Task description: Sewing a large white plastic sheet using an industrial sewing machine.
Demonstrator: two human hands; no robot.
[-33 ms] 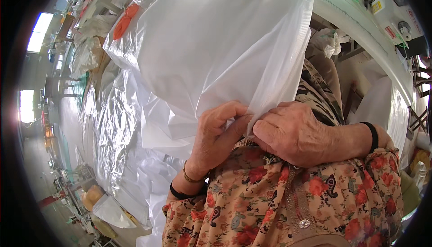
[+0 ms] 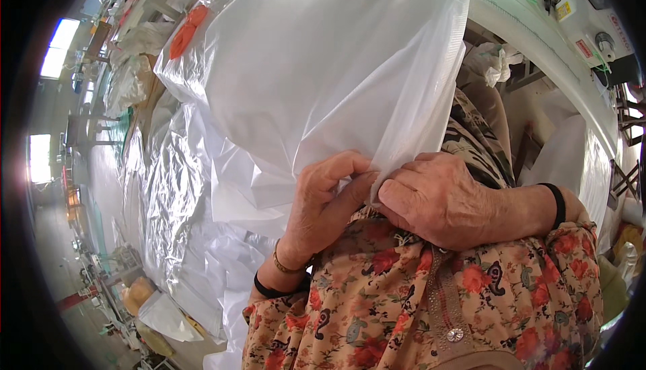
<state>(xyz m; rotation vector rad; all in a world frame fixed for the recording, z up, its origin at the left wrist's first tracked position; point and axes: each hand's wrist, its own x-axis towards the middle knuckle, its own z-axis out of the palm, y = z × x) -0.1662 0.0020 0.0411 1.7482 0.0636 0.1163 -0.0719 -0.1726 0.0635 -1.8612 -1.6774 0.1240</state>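
Note:
I hold a large translucent white plastic bag up in front of me; it fills the upper middle of the view. Both hands meet at its lower edge, close to my chest. My left hand pinches the edge with thumb and curled fingers. My right hand grips the same edge just to the right, its knuckles touching the left fingers. I wear floral sleeves, a gold bracelet and a black band on the left wrist, and a black band on the right wrist.
A heap of crinkled clear plastic bags lies to the left, with an orange piece on a bag farther back. A curved white machine table runs along the upper right. Patterned fabric hangs behind my right hand.

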